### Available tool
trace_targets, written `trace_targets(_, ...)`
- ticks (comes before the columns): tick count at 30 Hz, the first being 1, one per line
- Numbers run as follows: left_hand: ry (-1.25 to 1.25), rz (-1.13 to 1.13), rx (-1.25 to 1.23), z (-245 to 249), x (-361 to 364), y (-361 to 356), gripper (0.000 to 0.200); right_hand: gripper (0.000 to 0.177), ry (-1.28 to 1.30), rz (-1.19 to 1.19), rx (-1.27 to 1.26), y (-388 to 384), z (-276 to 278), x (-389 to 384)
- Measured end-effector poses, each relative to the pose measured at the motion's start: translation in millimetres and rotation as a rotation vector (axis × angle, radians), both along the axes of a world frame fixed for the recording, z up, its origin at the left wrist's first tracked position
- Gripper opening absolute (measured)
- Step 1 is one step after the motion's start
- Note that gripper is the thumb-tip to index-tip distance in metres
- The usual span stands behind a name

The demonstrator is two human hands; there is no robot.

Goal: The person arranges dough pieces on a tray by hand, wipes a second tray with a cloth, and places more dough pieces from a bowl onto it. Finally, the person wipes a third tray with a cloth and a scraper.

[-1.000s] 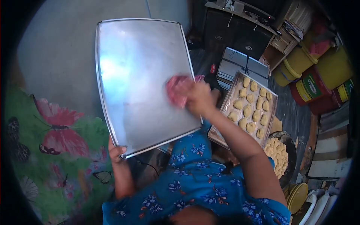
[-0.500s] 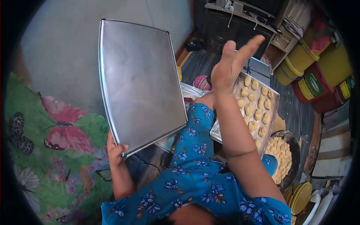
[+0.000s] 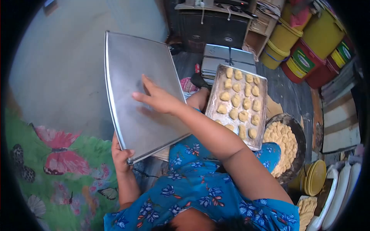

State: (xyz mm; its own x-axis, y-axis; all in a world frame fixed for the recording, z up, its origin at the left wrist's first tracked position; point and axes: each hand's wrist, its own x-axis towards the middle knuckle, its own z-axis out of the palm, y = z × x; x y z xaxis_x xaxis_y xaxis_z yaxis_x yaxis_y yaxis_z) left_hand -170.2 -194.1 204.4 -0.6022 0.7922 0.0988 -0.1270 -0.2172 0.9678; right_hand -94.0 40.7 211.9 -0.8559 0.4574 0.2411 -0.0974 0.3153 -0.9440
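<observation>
My left hand (image 3: 122,157) grips a metal baking tray (image 3: 133,73) by its near left corner, thumb over the rim. The tray is tilted up, its smooth grey face turned toward me with nothing on it. In front of that face, close over its middle, is my right hand (image 3: 158,99), fingers spread and nothing in them. To the right, a second baking tray (image 3: 214,90) lies by my leg, with rows of small dough pieces (image 3: 235,101) on its floury surface. Beside my knee a round dark pan (image 3: 302,142) is filled with many more dough lumps (image 3: 283,144).
A stack of flat silver-grey sheets (image 3: 214,57) tied with dark cord stands behind the dough tray. Yellow and red buckets (image 3: 301,61) stand at the back right, by a dark cabinet (image 3: 210,32). A butterfly-print cloth (image 3: 63,150) is on the left.
My right hand has swung left and down from above the dough tray to the face of the held tray. The left hand keeps its grip. The view has shifted right.
</observation>
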Motion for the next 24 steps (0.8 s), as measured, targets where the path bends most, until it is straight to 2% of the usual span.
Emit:
trace_targets(2,0.182,-0.089,-0.074,14,19,15,0.089,0.116,-0.056,-0.045,-0.001,-4,31,25)
trace_targets(4,0.206,-0.104,-0.100,26,54,33,0.088,0.123,-0.078,-0.116,0.036,-3,51,51)
trace_targets(6,0.441,-0.304,-0.181,41,77,51,0.085,0.130,-0.073,-0.213,0.109,2,60,83)
trace_targets(7,0.558,-0.401,-0.215,45,87,62,0.084,0.119,-0.051,-0.380,0.174,-2,62,98)
trace_targets(10,0.927,-0.504,-0.166,49,123,94,0.075,0.103,0.174,-0.531,0.040,14,57,148)
trace_targets(12,1.068,-0.609,-0.007,43,142,118,0.075,0.087,0.242,-0.699,-0.013,24,47,188)
trace_targets(13,1.138,-0.656,0.076,38,147,131,0.075,0.082,0.281,-0.751,-0.124,25,46,212)
trace_targets(14,1.057,-0.718,0.009,35,143,146,0.078,0.078,0.321,-0.800,-0.234,26,46,239)
trace_targets(17,0.949,-0.298,-0.029,-16,112,203,0.075,0.070,0.527,-0.769,-0.302,42,11,324)
trace_targets(19,0.813,-0.194,-0.207,-98,80,232,0.073,0.069,0.653,-0.693,-0.432,47,-19,361)
trace_targets(22,0.125,-0.667,-0.380,-101,91,221,0.074,0.071,0.738,-0.620,-0.536,52,-37,373)
trace_targets(23,-0.029,-0.645,-0.382,-122,83,228,0.068,0.070,0.720,-0.622,-0.543,60,-41,376)
trace_targets(24,-0.144,-0.668,-0.324,-122,76,226,0.064,0.069,0.701,-0.628,-0.554,67,-46,379)
